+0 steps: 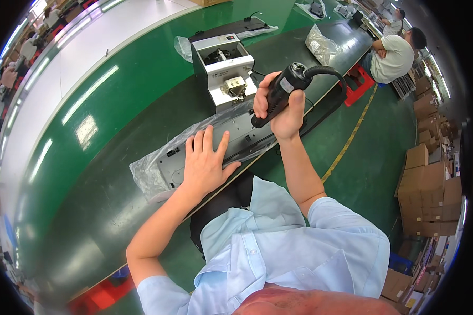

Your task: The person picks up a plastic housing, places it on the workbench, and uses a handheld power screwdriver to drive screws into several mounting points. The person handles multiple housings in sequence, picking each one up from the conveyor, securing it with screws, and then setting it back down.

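While the left hand [205, 163] is lying flat on the grey panel [215, 144], its fingers spread and pressing down on the clear bag [152, 168] that is wrapping it, the right hand [281, 107] is holding a black driver [278, 94] above the panel's far end. The right fingers are curling tightly round the driver's body, thumb on the near side, and the tool is tilting with its tip pointing down toward the panel (whether the tip is touching metal, I cannot tell). A black cable [326, 71] is looping out of the driver's top and running off to the right.

The panel is lying lengthwise along the near edge of the dark bench [89, 210], straight in front of the person, just short of a white box-shaped machine [223, 68] that is standing behind it. Another plastic bag [320, 44] is sitting farther along the bench. A second person in a pale shirt [394, 55] is sitting at the far end on a red stool [360, 84]. Cardboard boxes [431, 194] are standing in stacks on the green floor to the right.
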Available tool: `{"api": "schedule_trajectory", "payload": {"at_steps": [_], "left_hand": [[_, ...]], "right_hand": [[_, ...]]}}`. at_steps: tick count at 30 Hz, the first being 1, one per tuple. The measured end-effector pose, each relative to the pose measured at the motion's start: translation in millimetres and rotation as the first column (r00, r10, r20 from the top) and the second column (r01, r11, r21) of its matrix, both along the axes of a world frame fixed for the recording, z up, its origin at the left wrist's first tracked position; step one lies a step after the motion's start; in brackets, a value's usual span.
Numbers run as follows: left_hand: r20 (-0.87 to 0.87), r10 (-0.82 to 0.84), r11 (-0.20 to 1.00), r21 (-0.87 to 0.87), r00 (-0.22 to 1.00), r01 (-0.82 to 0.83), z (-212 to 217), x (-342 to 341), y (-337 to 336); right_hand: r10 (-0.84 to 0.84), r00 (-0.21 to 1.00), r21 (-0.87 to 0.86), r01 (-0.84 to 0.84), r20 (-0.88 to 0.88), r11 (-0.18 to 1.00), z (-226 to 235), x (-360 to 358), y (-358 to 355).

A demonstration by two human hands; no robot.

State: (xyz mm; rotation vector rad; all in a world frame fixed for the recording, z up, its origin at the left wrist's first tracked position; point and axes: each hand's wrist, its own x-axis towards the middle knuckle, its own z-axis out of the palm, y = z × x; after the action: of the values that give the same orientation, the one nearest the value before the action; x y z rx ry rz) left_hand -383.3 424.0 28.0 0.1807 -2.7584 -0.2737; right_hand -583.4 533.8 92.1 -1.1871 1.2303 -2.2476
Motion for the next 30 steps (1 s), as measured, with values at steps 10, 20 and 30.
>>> {"api": "schedule_trajectory", "payload": {"at_steps": [10, 20, 30], "left_hand": [[0.016, 0.000, 1.000, 0.007, 1.000, 0.000, 1, 0, 1], [0.009, -0.003, 1.000, 0.017, 1.000, 0.003, 2, -2, 0], [-0.002, 0.004, 1.000, -0.005, 1.000, -0.004, 1, 0, 0]], "right_hand": [[0.030, 0.997, 0.033, -0.033, 0.077, 0.999, -16, 3, 6], [0.014, 0.997, 0.094, -0.020, 0.071, 0.995, -18, 0, 10], [0.094, 0.994, 0.083, -0.098, 0.053, 0.992, -19, 7, 6]]}}
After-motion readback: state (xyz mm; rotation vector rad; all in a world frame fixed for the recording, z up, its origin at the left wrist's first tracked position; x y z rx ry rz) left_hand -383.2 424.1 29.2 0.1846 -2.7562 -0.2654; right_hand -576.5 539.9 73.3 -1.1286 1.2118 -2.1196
